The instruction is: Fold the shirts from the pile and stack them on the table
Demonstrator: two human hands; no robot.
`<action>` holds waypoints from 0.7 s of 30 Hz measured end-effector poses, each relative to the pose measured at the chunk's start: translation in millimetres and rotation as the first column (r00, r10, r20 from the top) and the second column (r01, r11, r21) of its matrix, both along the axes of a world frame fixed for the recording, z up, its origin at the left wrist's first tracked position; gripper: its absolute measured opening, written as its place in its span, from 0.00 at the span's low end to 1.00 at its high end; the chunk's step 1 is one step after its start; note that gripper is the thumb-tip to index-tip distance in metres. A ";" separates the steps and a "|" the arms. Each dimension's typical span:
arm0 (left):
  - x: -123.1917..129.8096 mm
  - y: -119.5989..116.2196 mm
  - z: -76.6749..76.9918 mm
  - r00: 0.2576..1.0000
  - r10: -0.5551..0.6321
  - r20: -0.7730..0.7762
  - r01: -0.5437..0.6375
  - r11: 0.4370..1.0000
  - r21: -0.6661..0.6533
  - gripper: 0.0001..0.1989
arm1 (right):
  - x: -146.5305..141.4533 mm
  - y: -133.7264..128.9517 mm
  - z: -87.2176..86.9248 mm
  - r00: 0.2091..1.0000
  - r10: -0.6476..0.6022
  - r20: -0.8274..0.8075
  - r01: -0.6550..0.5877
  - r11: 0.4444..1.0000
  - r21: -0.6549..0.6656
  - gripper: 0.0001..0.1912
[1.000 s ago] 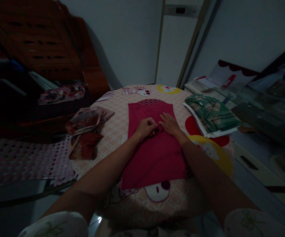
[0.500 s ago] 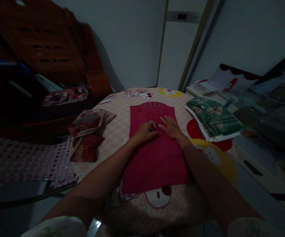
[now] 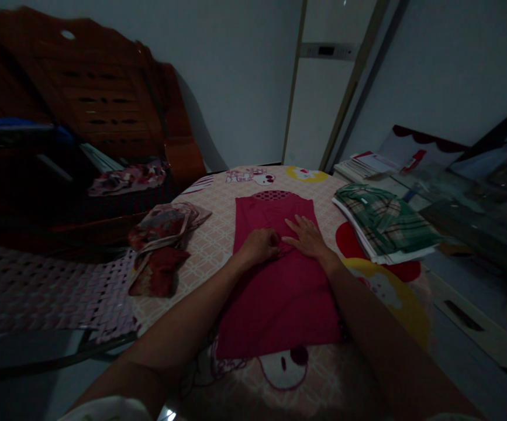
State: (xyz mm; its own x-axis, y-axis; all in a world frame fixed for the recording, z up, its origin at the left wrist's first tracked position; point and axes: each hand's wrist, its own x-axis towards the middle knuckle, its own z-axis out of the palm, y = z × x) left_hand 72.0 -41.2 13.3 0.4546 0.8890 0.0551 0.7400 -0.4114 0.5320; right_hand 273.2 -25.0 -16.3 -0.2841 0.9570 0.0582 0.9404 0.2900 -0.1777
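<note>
A dark pink garment (image 3: pixel 279 310) is spread out on a round table (image 3: pixel 200 234) with a patterned cover. Its upper edge shows a dotted panel. My left hand (image 3: pixel 260 245) rests on the middle of the garment, its fingers curled in and pinching a bit of the pink fabric. Just to its right, my right hand (image 3: pixel 306 235) lies flat on the cloth with its fingers spread. The fingertips of the two hands are close together.
Crumpled reddish cloth (image 3: pixel 159 272) lies at the table's left edge. Folded green plaid cloth (image 3: pixel 385 219) sits at the right, beside a cluttered glass surface (image 3: pixel 464 199). A wooden bench (image 3: pixel 104 111) and a woven chair (image 3: pixel 51 286) stand on the left.
The view has tilted up slightly, so everything sits lower in the picture. My left hand's fingers have drawn closer together; my right hand stays spread on the cloth.
</note>
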 end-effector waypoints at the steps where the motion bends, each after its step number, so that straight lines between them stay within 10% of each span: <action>1: -1.5 1.2 -0.7 1.000 0.000 -0.007 0.000 1.000 -0.004 0.08 | 0.1 0.2 -0.7 1.000 0.002 -0.004 -0.002 1.000 0.003 0.39; 12: -31.3 12.0 -1.8 0.894 0.156 0.419 -0.147 0.988 -0.053 0.06 | -0.1 -7.0 -0.4 0.978 0.199 -0.055 -0.194 0.976 0.094 0.36; 21: -38.3 16.4 -1.1 0.951 0.099 0.291 -0.069 0.991 -0.111 0.08 | 0.2 -5.2 -5.9 0.961 0.249 -0.117 -0.239 0.967 0.090 0.33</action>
State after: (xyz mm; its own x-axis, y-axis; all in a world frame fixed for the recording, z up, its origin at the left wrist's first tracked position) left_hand 33.8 -24.8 12.2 0.3544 0.9311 0.0863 0.5730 -0.2892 0.7668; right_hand 273.5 -30.2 -22.2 -0.4943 0.8510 0.1772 0.8107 0.5249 -0.2594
